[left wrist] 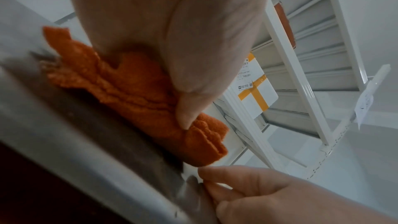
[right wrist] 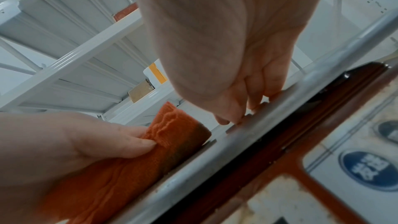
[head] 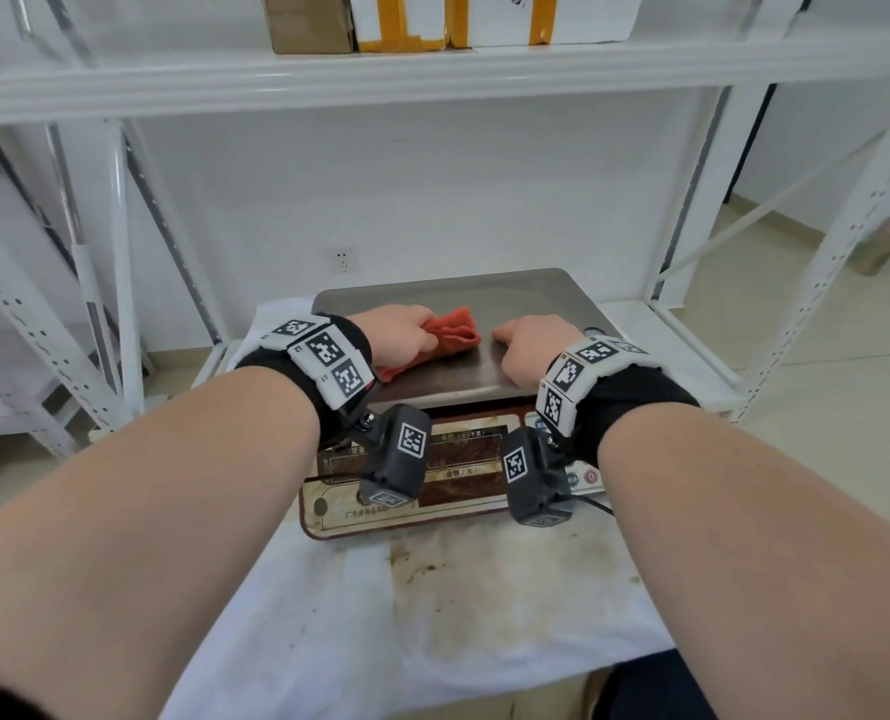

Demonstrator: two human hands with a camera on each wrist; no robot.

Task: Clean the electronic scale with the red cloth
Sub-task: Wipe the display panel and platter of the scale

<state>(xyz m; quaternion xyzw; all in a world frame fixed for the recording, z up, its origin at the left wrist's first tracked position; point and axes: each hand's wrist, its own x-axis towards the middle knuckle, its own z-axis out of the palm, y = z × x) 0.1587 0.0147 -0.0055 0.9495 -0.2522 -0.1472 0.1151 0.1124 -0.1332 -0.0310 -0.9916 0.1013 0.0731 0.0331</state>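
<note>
Our left hand [head: 396,337] holds the folded red cloth [head: 445,335] flat on the scale [head: 484,298] to rub it. Beside it, our right hand [head: 531,345] holds nothing, fingers bent, pressing the scale so it stays put.

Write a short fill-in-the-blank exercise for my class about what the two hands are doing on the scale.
1. The left hand grips the ____ cloth.
2. The cloth lies on the scale's metal ____.
3. The right hand rests on the scale and holds ____.
4. Taped boxes sit on the shelf ____ the scale.

Missing words: red; platform; nothing; above

Bare forearms, black wrist straps [head: 635,402], white tag-marked bands [head: 328,356], dark, seemingly plastic cameras [head: 398,459]
</note>
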